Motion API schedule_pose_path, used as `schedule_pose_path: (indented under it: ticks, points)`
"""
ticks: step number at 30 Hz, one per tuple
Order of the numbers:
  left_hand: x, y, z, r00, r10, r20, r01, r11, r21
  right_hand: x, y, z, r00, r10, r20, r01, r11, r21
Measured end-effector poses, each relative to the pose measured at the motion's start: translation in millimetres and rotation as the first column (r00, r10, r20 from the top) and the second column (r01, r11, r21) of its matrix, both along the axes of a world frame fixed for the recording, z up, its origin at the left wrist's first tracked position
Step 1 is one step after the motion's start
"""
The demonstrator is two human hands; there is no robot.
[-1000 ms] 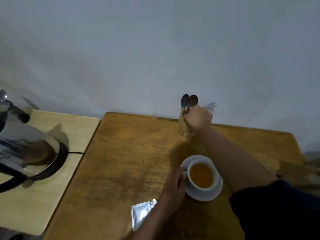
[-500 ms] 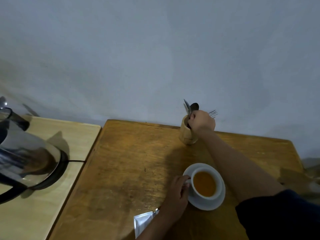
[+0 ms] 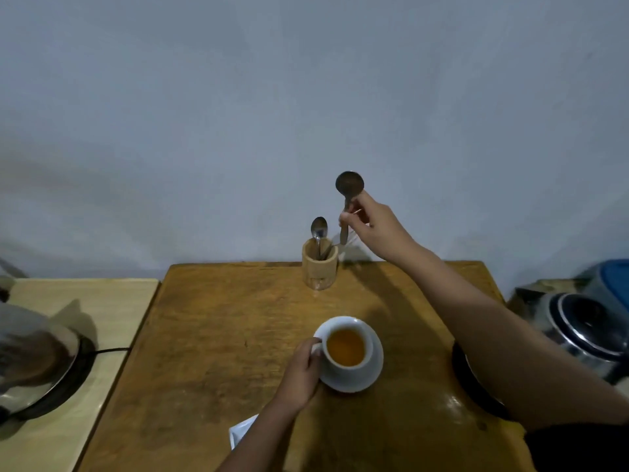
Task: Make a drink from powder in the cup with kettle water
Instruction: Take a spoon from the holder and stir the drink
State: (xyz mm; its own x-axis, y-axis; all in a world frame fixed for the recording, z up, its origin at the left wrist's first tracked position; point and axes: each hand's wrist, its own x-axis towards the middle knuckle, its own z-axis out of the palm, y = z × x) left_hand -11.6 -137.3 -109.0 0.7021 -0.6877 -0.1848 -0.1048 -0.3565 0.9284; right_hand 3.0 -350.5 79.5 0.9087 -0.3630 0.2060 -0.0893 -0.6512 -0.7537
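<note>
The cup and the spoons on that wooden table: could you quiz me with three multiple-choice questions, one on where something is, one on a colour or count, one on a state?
1. Where does the cup stand?
A. On a white saucer
B. Inside the wooden holder
C. On the pale side table

2. What colour is the drink in the cup?
A. Clear
B. Orange-brown
C. Green

3. What is the right hand doing?
A. Resting flat on the table
B. Gripping the kettle
C. Holding a spoon up in the air

Answers:
1. A, the saucer's rim shows all around the cup, while the left hand holds the cup's handle.
2. B, the liquid is opaque orange-brown against the white cup.
3. C, the fingers pinch the spoon's handle with its bowl up, above the holder, where another spoon stands.
</note>
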Motion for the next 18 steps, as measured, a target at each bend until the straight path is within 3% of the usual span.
schedule_pose_path:
  ticks: [5,9,12,14,18]
  points:
    - [1.2,-2.0,3.8,0.999,0.036,-0.04,-0.033,0.997,0.074,-61.4,-2.1,-12.6,0.943,0.137,-0.303,-0.11,0.988,0.104]
    - [-2.9,-5.4,4.5,0.993,0.088,-0.074,-0.082,0.994,0.074,-88.1,0.5,-36.1,0.829,0.096,-0.55,-0.098,0.995,0.025]
    - [-3.6,-7.5,4.4,0.988,0.113,-0.104,-0.106,0.992,0.065,-95.5,7.3,-46.3,0.729,0.127,-0.673,-0.119,0.991,0.057]
    - [-4.1,-8.8,5.0,0.985,0.128,-0.116,-0.119,0.99,0.081,-97.0,11.6,-49.4,0.68,0.119,-0.724,-0.112,0.992,0.057]
    - [-3.1,-8.0,5.3,0.986,0.128,-0.106,-0.117,0.988,0.102,-94.5,18.2,-55.2,0.695,0.056,-0.717,-0.031,0.998,0.049]
